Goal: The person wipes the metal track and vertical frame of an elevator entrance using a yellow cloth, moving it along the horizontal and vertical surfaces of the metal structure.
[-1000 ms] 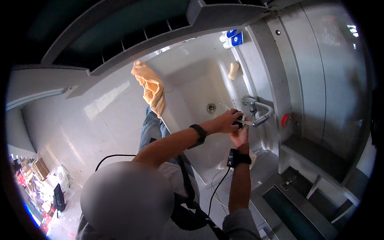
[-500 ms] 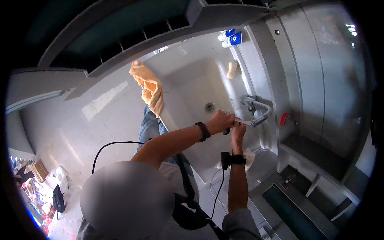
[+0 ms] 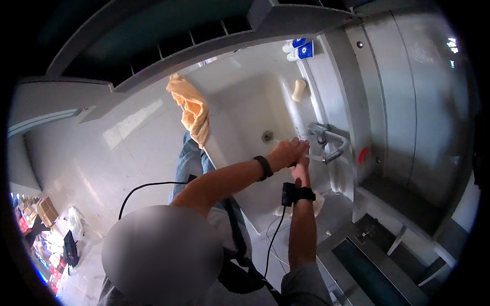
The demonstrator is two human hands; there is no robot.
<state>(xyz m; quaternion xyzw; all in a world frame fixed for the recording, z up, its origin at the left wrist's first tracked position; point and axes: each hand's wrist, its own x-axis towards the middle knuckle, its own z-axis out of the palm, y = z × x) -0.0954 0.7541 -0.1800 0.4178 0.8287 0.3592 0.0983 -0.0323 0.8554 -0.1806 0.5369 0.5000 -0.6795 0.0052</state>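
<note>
The step in hand looks like rinsing: the 2 hands are together over the sink point(image 3: 240, 120), right by the tap point(image 3: 338, 151), whose water point(image 3: 314, 157) appears to run from the spout onto them. The left hand point(image 3: 288, 154) lies over the right hand point(image 3: 302, 167), its fingers bent and close together, the back of it turned up. The right hand comes in from below and is partly covered, so I cannot tell how its fingers stand. A small dark object point(image 3: 293, 164) shows just at the underside of the left hand, between the 2; most of it is hidden, and I cannot tell which hand grips it, or whether both do.

As I judge it, the next move calls for a firm hold on that wet object while it is turned in the stream, with the fingers shifted so that the covered side gets water too. The drain point(image 3: 267, 136) is near the hands, so a slip would matter. A pale bar point(image 3: 299, 91), perhaps soap, lies on the far ledge beyond the tap, and an orange cloth point(image 3: 191, 113) hangs over the left rim, both apart from the hands.
</note>
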